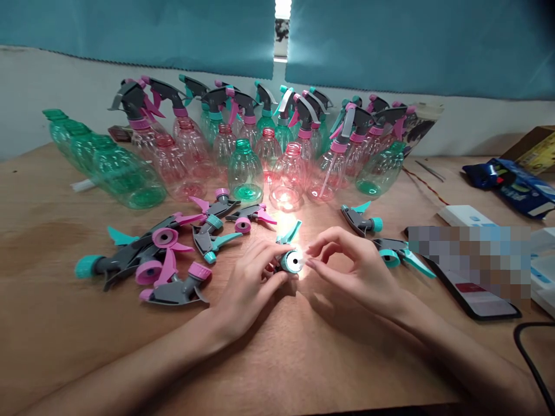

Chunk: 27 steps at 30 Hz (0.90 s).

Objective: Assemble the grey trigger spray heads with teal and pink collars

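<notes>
My left hand (255, 274) is closed around a spray head (287, 237) with a teal trigger. The open underside of its teal collar faces me, showing a white inner ring with a dark hole. My right hand (353, 268) is pinched close to the right side of that collar. Something small and pale may be between its fingertips, but glare hides it. Left of my hands lie several loose spray heads, among them a grey one with a pink collar (180, 289) and one with a teal collar (208, 234). To the right lies another teal-collared spray head (362, 219).
Clear green bottles (245, 173) and pink bottles (288, 179) stand in rows behind, several topped with spray heads. A phone (472, 289) lies at right, beside a white power strip (466, 216), a black cable (526, 358) and a blue packet (515, 185).
</notes>
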Tool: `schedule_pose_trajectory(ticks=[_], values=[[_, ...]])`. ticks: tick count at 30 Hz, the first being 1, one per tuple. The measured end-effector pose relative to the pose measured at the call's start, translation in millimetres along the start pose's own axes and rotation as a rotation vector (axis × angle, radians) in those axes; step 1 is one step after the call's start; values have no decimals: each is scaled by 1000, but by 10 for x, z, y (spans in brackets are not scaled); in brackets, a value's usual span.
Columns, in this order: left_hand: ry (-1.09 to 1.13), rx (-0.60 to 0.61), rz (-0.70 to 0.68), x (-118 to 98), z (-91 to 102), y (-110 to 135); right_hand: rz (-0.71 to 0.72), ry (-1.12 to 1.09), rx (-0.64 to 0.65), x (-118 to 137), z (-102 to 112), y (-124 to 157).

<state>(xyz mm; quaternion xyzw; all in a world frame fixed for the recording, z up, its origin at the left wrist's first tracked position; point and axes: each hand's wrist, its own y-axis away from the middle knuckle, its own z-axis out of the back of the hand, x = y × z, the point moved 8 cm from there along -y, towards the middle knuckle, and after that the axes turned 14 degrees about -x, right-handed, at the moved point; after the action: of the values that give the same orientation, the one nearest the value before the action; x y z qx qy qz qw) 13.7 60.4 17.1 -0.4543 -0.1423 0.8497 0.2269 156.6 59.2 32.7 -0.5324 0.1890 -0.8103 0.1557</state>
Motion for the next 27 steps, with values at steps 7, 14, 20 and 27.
schedule_pose_trajectory(ticks=[7, 14, 20, 27], values=[[-31, 20, -47, -25, -7, 20, -1, -21, 45, -68, -92, 81], [-24, 45, -109, -61, -43, 44, 120, 93, 97, -12, -118, 111], [-46, 48, -112, -62, -56, 60, 263, 356, -12, 140, -85, 136], [-43, 32, -174, -123, -73, 78, 255, 384, -41, 186, -79, 159]])
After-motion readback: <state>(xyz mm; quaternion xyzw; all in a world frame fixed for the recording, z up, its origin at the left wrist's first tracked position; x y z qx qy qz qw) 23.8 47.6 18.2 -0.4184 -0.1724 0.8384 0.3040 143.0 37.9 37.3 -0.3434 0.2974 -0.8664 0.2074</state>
